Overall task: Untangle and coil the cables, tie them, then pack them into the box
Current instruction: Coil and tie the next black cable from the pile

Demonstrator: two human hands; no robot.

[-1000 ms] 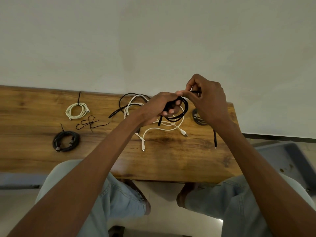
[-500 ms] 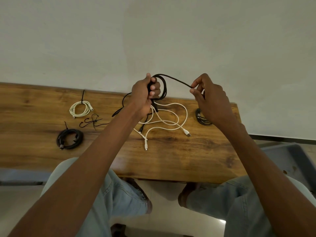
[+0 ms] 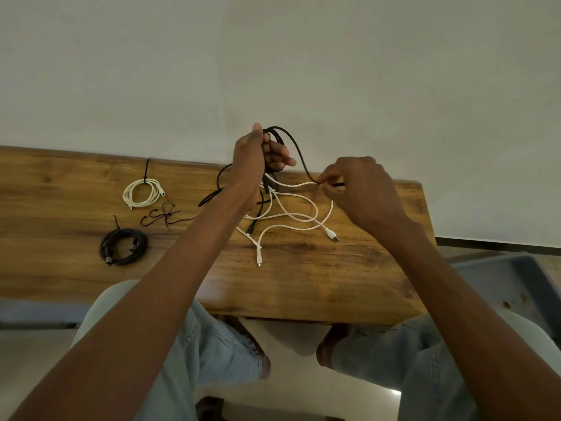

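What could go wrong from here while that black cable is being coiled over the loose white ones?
1. The black cable runs from the coil in the left hand to the right hand, passing right above the loose white cables; winding on may snag and drag them.
2. The right hand only pinches the cable near its end, so it could slip.
3. The left hand's loops look loosely held and might spring open before tying.

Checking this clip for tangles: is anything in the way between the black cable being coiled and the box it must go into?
Possibly. The left hand grips the black cable's coil and the right hand pinches its free end. The loose white cable lies under the coil and may be tangled with it. The blue box sits low right, with no visible obstruction.
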